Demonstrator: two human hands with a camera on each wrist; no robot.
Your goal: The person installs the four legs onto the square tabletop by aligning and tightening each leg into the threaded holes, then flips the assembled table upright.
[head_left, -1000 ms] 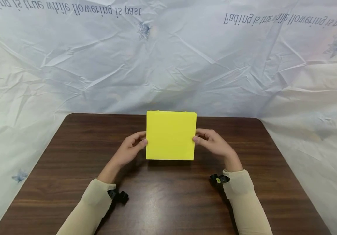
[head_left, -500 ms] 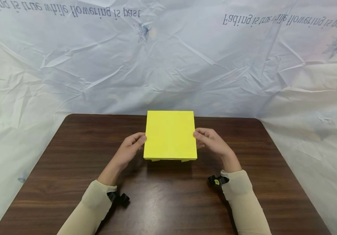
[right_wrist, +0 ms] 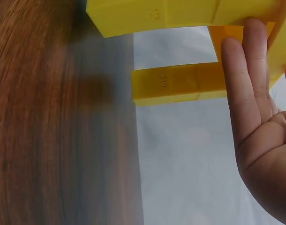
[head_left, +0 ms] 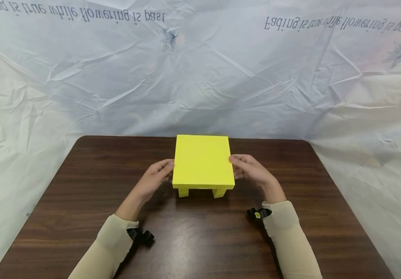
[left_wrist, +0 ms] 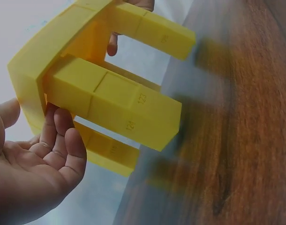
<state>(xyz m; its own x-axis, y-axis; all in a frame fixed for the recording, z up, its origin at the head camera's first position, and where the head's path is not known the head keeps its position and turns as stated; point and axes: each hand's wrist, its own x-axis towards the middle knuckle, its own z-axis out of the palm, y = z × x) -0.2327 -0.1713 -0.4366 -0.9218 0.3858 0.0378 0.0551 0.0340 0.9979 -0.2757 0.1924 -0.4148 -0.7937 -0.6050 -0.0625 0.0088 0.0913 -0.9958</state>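
Note:
A small yellow stool [head_left: 202, 161] with a flat square top is held up between both hands, legs pointing down. My left hand [head_left: 152, 176] grips its left edge, thumb on the rim and fingers curled underneath. On the opposite edge, my right hand [head_left: 254, 172] pinches the top with the thumb above and fingers below. The left wrist view shows the blocky legs [left_wrist: 129, 108], embossed with small numbers, their ends close over the table. In the right wrist view a leg [right_wrist: 178, 84] reaches toward the wood beside two extended fingers [right_wrist: 241, 89].
The dark wooden table [head_left: 186, 240] has rounded far corners. White wrinkled sheeting [head_left: 200, 77] printed with lettering and blue flowers hangs behind and at both sides. Black wrist cameras [head_left: 144, 236] are strapped on over the cream sleeves [head_left: 99, 252].
The stool has tipped from its top facing the head camera to nearly level, and its front legs have come into view. Both hands keep their hold and stay in about the same place.

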